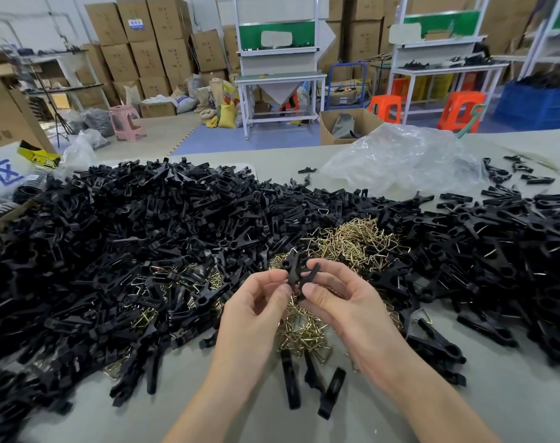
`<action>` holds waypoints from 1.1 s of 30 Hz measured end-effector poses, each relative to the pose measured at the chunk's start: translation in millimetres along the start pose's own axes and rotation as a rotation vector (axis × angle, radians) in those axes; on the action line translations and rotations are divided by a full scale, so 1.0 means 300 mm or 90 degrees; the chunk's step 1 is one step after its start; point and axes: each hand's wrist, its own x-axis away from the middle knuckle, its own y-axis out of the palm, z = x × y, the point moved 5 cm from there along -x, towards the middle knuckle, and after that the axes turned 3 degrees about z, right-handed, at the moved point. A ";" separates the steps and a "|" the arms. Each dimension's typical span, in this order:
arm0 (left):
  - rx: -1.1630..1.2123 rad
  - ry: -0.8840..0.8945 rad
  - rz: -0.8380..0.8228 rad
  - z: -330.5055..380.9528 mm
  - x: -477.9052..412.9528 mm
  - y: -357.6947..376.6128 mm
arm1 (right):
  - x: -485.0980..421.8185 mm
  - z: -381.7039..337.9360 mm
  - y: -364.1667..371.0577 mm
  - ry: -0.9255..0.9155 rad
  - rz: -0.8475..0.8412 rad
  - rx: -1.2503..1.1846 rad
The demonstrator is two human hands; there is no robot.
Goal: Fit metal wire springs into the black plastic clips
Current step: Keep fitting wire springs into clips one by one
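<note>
Black clip halves (294, 268), upright, pinched between left hand (256, 302) and right hand (339, 298); wire springs (352, 238) heaped directly beyond

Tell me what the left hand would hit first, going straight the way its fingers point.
Probably the right hand, facing the left hand across the clip both pinch; depth is unclear.

A pale grey table (512, 398) fills the lower frame. A broad heap of black plastic clips (128, 238) covers its left and centre, gold wire springs (352, 241) pile mid-frame, and a crumpled clear plastic bag (400, 155) lies upper right.
</note>
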 end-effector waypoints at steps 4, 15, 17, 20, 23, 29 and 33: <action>0.017 -0.007 -0.008 0.000 0.000 0.002 | -0.002 -0.001 -0.004 0.007 0.017 -0.024; 0.028 0.002 -0.030 0.001 0.003 0.014 | -0.013 0.008 -0.008 0.009 0.021 -0.060; 0.036 0.001 -0.028 -0.002 0.002 0.014 | -0.014 0.011 -0.008 0.011 0.022 -0.060; 0.042 0.002 -0.016 -0.004 0.002 0.010 | -0.016 0.016 -0.008 0.018 0.025 -0.071; 0.034 0.010 -0.024 -0.004 0.004 0.014 | -0.016 0.016 -0.008 0.018 0.019 -0.078; 0.028 0.024 -0.024 0.001 0.001 0.014 | -0.021 0.020 -0.013 0.024 0.026 -0.098; 0.025 0.022 -0.023 -0.006 0.002 0.017 | -0.022 0.022 -0.017 0.026 0.032 -0.100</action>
